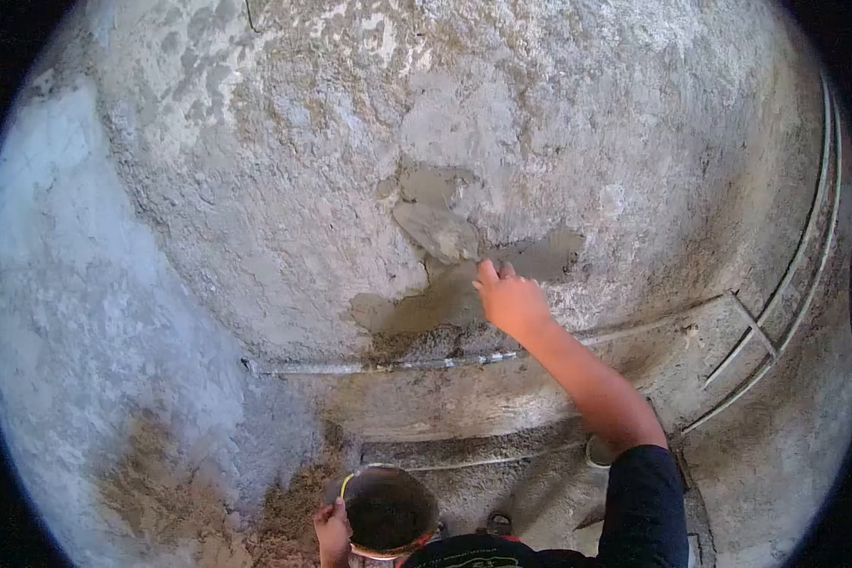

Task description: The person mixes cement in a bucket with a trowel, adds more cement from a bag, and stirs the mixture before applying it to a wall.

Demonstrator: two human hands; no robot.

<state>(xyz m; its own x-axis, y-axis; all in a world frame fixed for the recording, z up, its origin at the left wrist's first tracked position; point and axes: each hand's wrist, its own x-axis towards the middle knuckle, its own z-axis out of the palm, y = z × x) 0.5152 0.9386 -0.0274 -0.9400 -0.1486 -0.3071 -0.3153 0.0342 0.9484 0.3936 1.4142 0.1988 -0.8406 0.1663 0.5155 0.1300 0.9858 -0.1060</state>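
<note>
My right hand is closed around the handle of a trowel, whose blade lies against the wall. Dark wet mortar is smeared on the wall below and to both sides of the blade. Down at the bottom, my left hand grips the rim of a round bucket at its left side. The bucket's inside is dark, and what fills it is hard to make out. A yellow strip shows on its rim beside my fingers.
A narrow ledge runs across the wall's lower part. On the right, a ladder-like frame of thin rods leans along the wall. A pale container stands beneath my right arm. Loose dirt lies at the lower left.
</note>
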